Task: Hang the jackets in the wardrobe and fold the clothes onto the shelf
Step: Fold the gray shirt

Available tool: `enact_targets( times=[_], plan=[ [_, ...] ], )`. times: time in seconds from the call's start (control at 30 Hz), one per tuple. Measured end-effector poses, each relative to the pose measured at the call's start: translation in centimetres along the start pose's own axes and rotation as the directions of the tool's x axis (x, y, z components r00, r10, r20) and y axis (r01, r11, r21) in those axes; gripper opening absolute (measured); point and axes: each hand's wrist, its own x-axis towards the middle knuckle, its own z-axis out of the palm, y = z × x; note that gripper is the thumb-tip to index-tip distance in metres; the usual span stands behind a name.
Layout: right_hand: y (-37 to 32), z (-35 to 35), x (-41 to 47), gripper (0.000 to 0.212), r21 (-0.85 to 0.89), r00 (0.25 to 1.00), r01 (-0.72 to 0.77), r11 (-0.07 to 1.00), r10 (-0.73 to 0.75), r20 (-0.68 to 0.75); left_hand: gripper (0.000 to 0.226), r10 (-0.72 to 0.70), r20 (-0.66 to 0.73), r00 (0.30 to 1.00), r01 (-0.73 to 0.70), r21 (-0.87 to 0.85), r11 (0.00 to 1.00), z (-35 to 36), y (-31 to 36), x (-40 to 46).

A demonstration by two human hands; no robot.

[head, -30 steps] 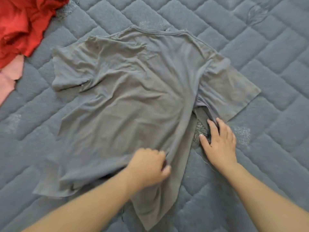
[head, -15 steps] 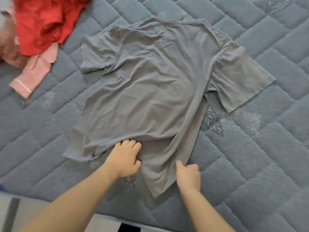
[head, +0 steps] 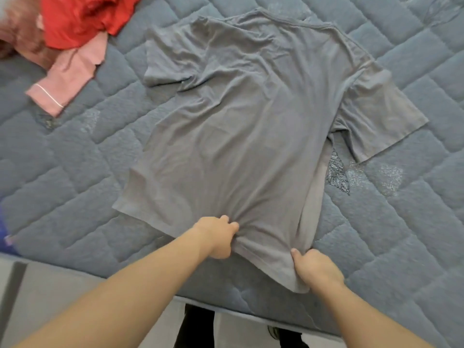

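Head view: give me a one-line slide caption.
Both hands, left and right, grip the hem of a grey T-shirt spread on a quilted mattress.

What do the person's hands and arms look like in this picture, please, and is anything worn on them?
Both arms are bare as far as the picture's lower edge: no sleeve, cuff, watch, bracelet or glove shows. The left hand and the right hand carry no visible rings. The nails that show look short and unpainted.

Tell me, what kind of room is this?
Probably a bedroom. A grey T-shirt lies spread on a quilted mattress, both hands gripping its hem, with red and pink clothes piled beside it.
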Motion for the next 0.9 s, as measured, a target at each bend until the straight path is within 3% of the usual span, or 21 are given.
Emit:
enact_targets(
  times=[0.07, 0.1, 0.13, 0.17, 0.2, 0.23, 0.27, 0.3, 0.37, 0.43, 0.5, 0.57, 0.63, 0.7, 0.73, 0.8, 0.87, 0.9],
  plan=[
    [-1.3, -0.8, -0.4, 0.05, -0.029, 0.998, -0.03, 0.999, 0.028, -0.051, 0.029, 0.003, 0.027, 1.0, 0.001, -0.147, 0.989, -0.1, -1.2, -0.9],
    [-2.4, -0.9, -0.8, 0.05, -0.072, 0.99, -0.007, 0.997, -0.004, -0.144, 0.022, -0.032, -0.062, 0.998, 0.017, -0.238, 0.971, -0.1, -2.5, -1.3],
    [-3.5, -0.6, -1.0, 0.052, -0.149, 0.954, 0.047, 0.988, -0.088, -0.285, 0.019, -0.118, -0.241, 0.963, 0.042, -0.3, 0.953, 0.0, -4.2, -1.5],
    [-4.9, -0.2, -1.2, 0.052, -0.242, 0.872, 0.137, 0.961, -0.233, -0.43, 0.021, -0.243, -0.461, 0.853, 0.093, -0.325, 0.941, 0.1, -6.0, -1.7],
    [-6.5, 0.4, -1.4, 0.053, -0.327, 0.777, 0.239, 0.914, -0.382, -0.5, 0.028, -0.375, -0.588, 0.717, 0.206, -0.335, 0.92, 0.3, -8.1, -1.9],
    [-8.1, 0.8, -2.1, 0.052, -0.394, 0.681, 0.345, 0.852, -0.516, -0.52, 0.037, -0.504, -0.631, 0.59, 0.305, -0.403, 0.863, 0.7, -10.2, -2.1],
    [-9.8, 1.4, -2.9, 0.049, -0.459, 0.614, 0.449, 0.767, -0.638, -0.465, 0.046, -0.636, -0.574, 0.516, 0.37, -0.52, 0.77, 1.0, -12.0, -2.4],
    [-11.5, 2.3, -3.5, 0.046, -0.511, 0.587, 0.537, 0.671, -0.733, -0.345, 0.054, -0.748, -0.448, 0.489, 0.415, -0.635, 0.652, 1.4, -13.7, -2.6],
    [-14.6, 4.4, -4.7, 0.044, -0.524, 0.651, 0.639, 0.563, -0.759, -0.021, 0.063, -0.84, -0.224, 0.494, 0.449, -0.762, 0.467, 2.3, -16.4, -2.6],
    [-16.9, 5.7, -4.9, 0.045, -0.486, 0.77, 0.617, 0.62, -0.603, 0.209, 0.042, -0.819, -0.199, 0.539, 0.362, -0.823, 0.438, 3.0, -18.4, -2.1],
    [-18.9, 5.5, -5.1, 0.042, -0.503, 0.825, 0.554, 0.663, -0.516, 0.228, 0.026, -0.779, -0.204, 0.592, 0.297, -0.844, 0.447, 3.1, -19.9, -2.2],
    [-20.6, 4.9, -5.1, 0.04, -0.556, 0.851, 0.52, 0.649, -0.453, 0.267, 0.031, -0.786, -0.165, 0.595, 0.393, -0.794, 0.464, 3.6, -21.5, -2.8],
    [-21.8, 3.9, -5.1, 0.035, -0.532, 0.852, 0.523, 0.665, -0.394, 0.346, 0.029, -0.831, -0.141, 0.539, 0.547, -0.692, 0.472, 4.2, -22.2, -3.6],
    [-22.8, 2.2, -4.1, 0.026, -0.419, 0.835, 0.521, 0.743, -0.343, 0.431, 0.029, -0.856, -0.241, 0.457, 0.639, -0.581, 0.504, 3.5, -21.6, -3.5],
    [-23.2, 1.0, -3.1, 0.024, -0.351, 0.83, 0.512, 0.784, -0.347, 0.437, 0.037, -0.826, -0.318, 0.466, 0.631, -0.535, 0.562, 2.3, -20.9, -3.1],
    [-24.3, -2.5, -0.7, 0.023, -0.219, 0.846, 0.511, 0.831, -0.44, 0.301, 0.054, -0.683, -0.502, 0.531, 0.51, -0.454, 0.731, -1.6, -19.7, -1.3],
    [-25.4, -6.7, 1.7, 0.018, -0.154, 0.831, 0.541, 0.827, -0.554, -0.053, 0.065, -0.485, -0.595, 0.641, 0.322, -0.365, 0.874, -6.5, -18.0, 1.8],
    [-26.0, -8.7, 3.2, 0.019, -0.153, 0.779, 0.546, 0.824, -0.567, -0.268, 0.068, -0.393, -0.621, 0.678, 0.237, -0.322, 0.917, -9.0, -17.1, 3.6]
  ],
)
